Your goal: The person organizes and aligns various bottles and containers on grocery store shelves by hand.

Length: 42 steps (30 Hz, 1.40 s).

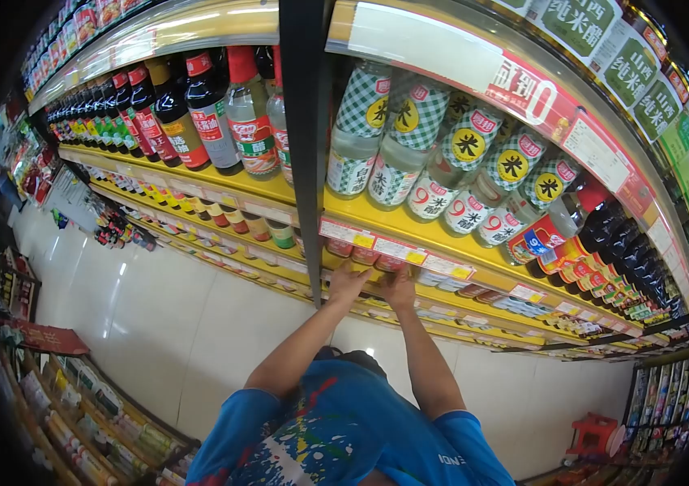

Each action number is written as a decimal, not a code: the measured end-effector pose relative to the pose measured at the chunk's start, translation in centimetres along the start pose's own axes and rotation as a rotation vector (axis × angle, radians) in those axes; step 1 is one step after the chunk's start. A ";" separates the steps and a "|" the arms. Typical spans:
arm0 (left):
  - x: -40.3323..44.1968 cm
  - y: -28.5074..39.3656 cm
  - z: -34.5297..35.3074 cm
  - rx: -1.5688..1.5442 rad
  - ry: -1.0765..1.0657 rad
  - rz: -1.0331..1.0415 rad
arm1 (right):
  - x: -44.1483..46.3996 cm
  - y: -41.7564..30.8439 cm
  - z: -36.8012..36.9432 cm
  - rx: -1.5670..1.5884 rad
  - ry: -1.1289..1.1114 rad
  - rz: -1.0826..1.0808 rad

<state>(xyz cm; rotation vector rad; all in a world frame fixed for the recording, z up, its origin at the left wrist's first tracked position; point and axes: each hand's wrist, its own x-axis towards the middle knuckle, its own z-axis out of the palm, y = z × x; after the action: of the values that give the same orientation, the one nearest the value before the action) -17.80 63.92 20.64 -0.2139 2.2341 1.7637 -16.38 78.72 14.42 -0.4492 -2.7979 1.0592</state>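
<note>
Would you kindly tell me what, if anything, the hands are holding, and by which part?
It cannot be told: the left hand and right hand are at the red items, but any grip is too small to make out.

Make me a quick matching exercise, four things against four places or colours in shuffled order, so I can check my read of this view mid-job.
Things:
1. Left hand
2. Post
3. Shirt
4. Rice vinegar

Places or colours:
A. Blue, with splashes of other colours
B. In clear bottles with green-checked labels, above both hands in the picture
C. By the red goods, close to the right hand
D. Black, just left of the green-checked bottles

Right pairs: 1-C, 2-D, 3-A, 4-B.
</note>
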 end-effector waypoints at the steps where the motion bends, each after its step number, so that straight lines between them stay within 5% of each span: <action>1: -0.1 -1.0 -0.6 0.003 0.009 -0.004 | 0.0 0.0 -0.1 0.005 -0.008 -0.004; 3: -0.5 -4.4 -2.3 -0.053 0.010 0.138 | -0.2 0.2 -0.3 -0.047 0.009 -0.065; 7: -1.4 -5.6 -6.2 -0.196 0.180 0.020 | 0.2 1.4 0.6 -0.086 0.060 -0.143; 9: -1.7 -3.4 -8.2 -0.125 0.439 0.262 | 0.2 1.3 0.5 -0.103 -0.002 -0.094; 13: 1.0 -3.5 -9.3 -0.280 0.532 0.378 | 0.4 1.7 0.9 -0.060 0.046 -0.167; 16: 2.9 -5.2 -9.5 -0.107 0.461 0.301 | 0.3 1.5 0.6 -0.087 0.053 -0.168; 21: 3.7 -5.3 -9.9 -0.398 0.240 0.137 | 0.2 1.6 0.4 -0.086 0.017 -0.123; 27: 4.7 -6.0 -10.1 -0.335 0.231 -0.118 | 0.3 1.6 0.2 -0.147 -0.067 -0.099; 42: 5.9 -7.1 -10.4 -0.526 0.054 0.035 | 0.6 2.2 0.9 -0.279 -0.074 -0.080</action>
<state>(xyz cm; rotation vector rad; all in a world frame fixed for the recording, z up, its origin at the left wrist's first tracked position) -22.69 52.51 14.45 -0.3323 1.7680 2.3577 -16.60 79.86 12.28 -0.3271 -3.0139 0.6853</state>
